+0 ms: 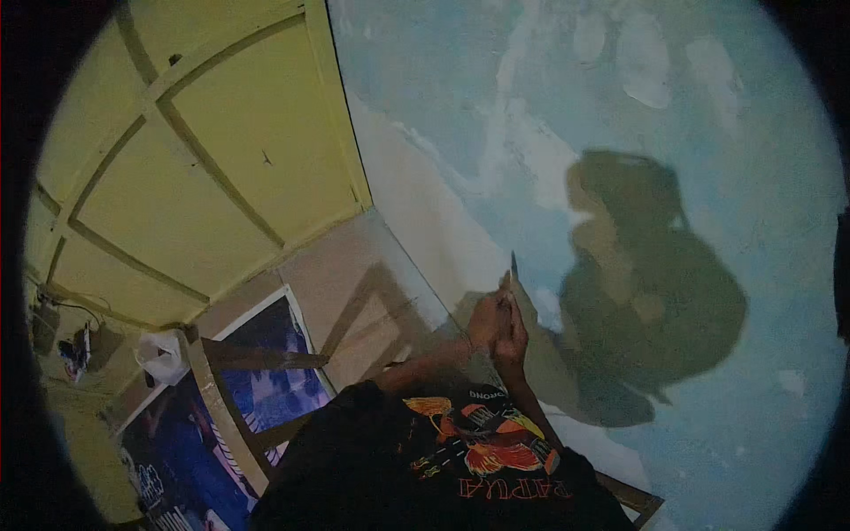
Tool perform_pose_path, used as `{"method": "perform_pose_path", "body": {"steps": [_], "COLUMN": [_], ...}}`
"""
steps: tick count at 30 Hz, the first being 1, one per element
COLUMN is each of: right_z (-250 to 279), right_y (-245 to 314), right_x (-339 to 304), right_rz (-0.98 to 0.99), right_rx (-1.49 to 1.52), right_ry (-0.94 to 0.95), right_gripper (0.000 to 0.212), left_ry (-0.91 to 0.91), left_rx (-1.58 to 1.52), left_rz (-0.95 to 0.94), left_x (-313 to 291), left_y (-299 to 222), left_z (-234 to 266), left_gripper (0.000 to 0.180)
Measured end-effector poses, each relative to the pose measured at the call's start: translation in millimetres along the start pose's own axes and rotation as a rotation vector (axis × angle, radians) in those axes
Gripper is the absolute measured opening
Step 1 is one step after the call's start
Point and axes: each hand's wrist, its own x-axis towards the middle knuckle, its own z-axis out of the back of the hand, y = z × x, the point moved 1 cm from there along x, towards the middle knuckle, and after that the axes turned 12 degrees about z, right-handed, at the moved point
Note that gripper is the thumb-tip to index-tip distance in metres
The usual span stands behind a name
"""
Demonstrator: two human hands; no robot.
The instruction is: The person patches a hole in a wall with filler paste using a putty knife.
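My left hand (486, 320) and my right hand (511, 343) are close together in front of my chest, beside the wall. From their closed fingers a slim paintbrush (513, 262) with a dark pointed tip sticks up. Both hands appear to grip its lower part, though the fingers overlap and hide most of the handle. Behind them rises the wall (496, 221), pale blue with uneven white patches. The brush tip looks apart from its surface, but the distance is hard to judge.
A large shadow (660, 292) falls across the wall at right. Yellow panelling with raised strips (257, 168) fills the upper left. Below it stand a wooden frame (226, 416), dark blue printed sheets (274, 354) and a whitish translucent bag (164, 356). Wires (75, 296) hang at far left.
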Motion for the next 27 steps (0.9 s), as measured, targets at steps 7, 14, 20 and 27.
{"method": "perform_pose_path", "body": {"steps": [7, 14, 20, 27], "right_z": [-14.0, -3.9, -6.2, -1.5], "right_y": [-6.2, -24.8, -1.9, -14.9], "right_x": [16.9, -6.0, 10.4, -7.2], "right_rz": [0.204, -0.012, 0.103, 0.049], "right_rx": [0.044, 0.075, -0.055, -0.018], "right_ry": [-0.017, 0.014, -0.012, -0.019], "right_gripper": [0.047, 0.051, 0.041, 0.041], "left_ry": [0.026, -0.009, -0.083, -0.054], "left_rx": [-0.01, 0.089, 0.06, -0.01], "left_rz": [0.048, 0.056, 0.08, 0.131], "left_x": [16.0, -8.9, 11.2, -3.1], "left_y": [-8.1, -27.7, -4.0, -1.9], "left_z": [14.3, 15.4, 7.2, -0.4], "left_gripper": [0.047, 0.048, 0.047, 0.034]}}
